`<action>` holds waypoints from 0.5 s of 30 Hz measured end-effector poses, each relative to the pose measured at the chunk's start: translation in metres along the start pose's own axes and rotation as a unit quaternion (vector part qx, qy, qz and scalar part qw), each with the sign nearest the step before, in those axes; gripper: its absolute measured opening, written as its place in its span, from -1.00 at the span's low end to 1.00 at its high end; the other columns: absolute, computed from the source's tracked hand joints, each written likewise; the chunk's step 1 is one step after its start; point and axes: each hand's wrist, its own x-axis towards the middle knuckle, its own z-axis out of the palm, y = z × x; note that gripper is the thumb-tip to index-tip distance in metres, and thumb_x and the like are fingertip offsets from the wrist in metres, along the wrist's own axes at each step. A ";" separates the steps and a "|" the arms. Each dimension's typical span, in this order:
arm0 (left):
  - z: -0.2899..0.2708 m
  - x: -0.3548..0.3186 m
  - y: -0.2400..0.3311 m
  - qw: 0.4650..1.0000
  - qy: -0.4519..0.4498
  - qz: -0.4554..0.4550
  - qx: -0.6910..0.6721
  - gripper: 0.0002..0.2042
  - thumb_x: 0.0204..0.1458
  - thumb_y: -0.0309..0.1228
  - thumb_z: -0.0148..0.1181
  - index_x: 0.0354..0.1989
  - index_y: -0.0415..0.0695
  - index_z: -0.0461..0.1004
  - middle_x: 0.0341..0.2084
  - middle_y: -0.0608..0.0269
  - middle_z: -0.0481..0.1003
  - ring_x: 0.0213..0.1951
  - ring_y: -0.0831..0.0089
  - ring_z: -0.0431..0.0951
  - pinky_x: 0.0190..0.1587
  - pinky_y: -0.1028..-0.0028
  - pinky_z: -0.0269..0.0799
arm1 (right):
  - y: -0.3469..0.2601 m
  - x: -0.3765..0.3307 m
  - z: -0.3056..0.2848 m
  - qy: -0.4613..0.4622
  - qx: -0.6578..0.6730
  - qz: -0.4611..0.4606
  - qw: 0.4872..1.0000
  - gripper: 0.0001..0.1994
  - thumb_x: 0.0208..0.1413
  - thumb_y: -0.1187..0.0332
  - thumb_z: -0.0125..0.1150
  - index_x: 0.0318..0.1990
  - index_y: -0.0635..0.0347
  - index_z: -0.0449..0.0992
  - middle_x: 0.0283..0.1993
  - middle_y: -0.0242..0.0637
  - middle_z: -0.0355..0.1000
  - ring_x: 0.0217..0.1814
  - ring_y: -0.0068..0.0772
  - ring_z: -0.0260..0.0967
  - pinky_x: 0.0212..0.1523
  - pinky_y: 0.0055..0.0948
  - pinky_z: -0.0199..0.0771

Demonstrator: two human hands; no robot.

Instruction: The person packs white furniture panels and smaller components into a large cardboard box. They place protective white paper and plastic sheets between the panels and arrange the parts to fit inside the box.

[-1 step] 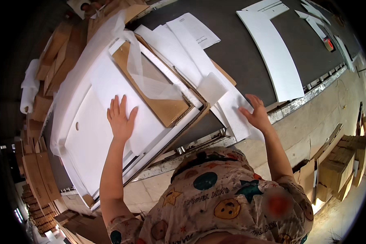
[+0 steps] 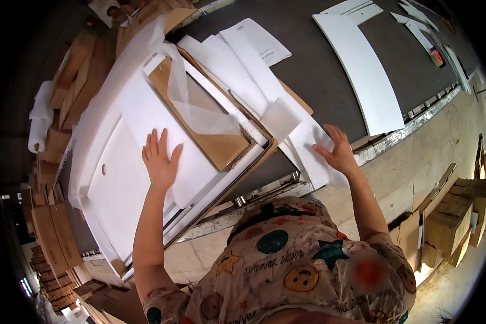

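My left hand (image 2: 161,162) lies flat, fingers spread, on a white panel (image 2: 132,105) in an open carton on the left. Beside it a brown cardboard piece (image 2: 208,141) runs along the carton's inside, with thin translucent foam sheet (image 2: 191,110) draped over it. To the right, my right hand (image 2: 337,153) is open, thumb apart, over white foam sheeting (image 2: 313,148) that covers long pieces. Whether its palm presses on the sheeting I cannot tell. A small folded foam piece (image 2: 281,119) sits between my hands, by the carton's edge (image 2: 264,141).
Printed paper sheets (image 2: 256,40) lie on the dark work surface (image 2: 302,54). Further right are a long white board (image 2: 359,75) and a tape roll (image 2: 436,56). Cardboard boxes are stacked at left (image 2: 54,232) and lower right (image 2: 449,216). A metal edge (image 2: 383,144) borders the surface.
My right hand has shifted very slightly left and the foam under it has moved a little. My left hand stays on the panel.
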 end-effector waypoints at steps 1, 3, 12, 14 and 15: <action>-0.001 0.000 0.000 1.000 -0.005 -0.005 -0.003 -0.41 0.10 -0.03 0.01 0.26 -0.04 0.15 0.27 -0.04 0.03 0.32 0.04 -0.06 0.28 0.01 -0.26 | -0.009 0.001 0.001 -0.008 0.012 0.003 1.000 -0.28 -0.15 0.05 0.37 0.15 0.24 0.26 0.16 0.02 0.25 0.12 0.13 0.21 0.12 -0.12 0.25; 0.000 0.001 -0.002 1.000 -0.009 0.002 0.007 -0.41 0.11 -0.04 0.00 0.27 -0.05 0.14 0.28 -0.03 0.02 0.32 0.04 -0.07 0.29 0.01 -0.27 | -0.019 0.004 0.013 -0.025 -0.021 -0.015 0.999 -0.09 -0.28 -0.08 0.41 0.23 0.14 0.17 0.21 0.09 0.16 0.14 0.17 0.17 0.14 -0.09 0.22; 0.010 -0.011 -0.019 0.999 0.032 -0.004 0.017 -0.42 0.05 -0.07 0.10 0.22 -0.04 0.22 0.25 -0.04 0.09 0.29 0.03 0.03 0.25 -0.01 -0.15 | -0.004 0.033 0.006 -0.027 -0.140 0.019 0.990 -0.24 -0.29 0.27 0.40 0.20 -0.05 0.24 0.22 0.04 0.14 0.15 0.13 0.12 0.08 -0.02 0.25; 0.008 -0.009 -0.013 0.998 0.064 0.011 -0.007 -0.44 0.02 -0.06 0.14 0.18 -0.05 0.28 0.22 -0.04 0.14 0.27 0.02 0.07 0.23 -0.01 -0.11 | 0.011 0.036 -0.001 -0.062 -0.133 -0.008 0.989 -0.26 -0.33 0.18 0.46 0.14 -0.03 0.32 0.21 0.06 0.16 0.18 0.16 0.11 0.10 0.01 0.22; 0.004 -0.005 -0.009 0.998 0.060 0.005 0.000 -0.43 0.01 -0.04 0.15 0.17 -0.03 0.29 0.21 -0.03 0.16 0.26 0.03 0.09 0.23 -0.02 -0.08 | 0.018 0.037 -0.001 -0.064 -0.092 -0.019 0.993 -0.25 -0.33 0.20 0.48 0.15 -0.03 0.31 0.22 0.08 0.14 0.19 0.19 0.10 0.11 0.02 0.21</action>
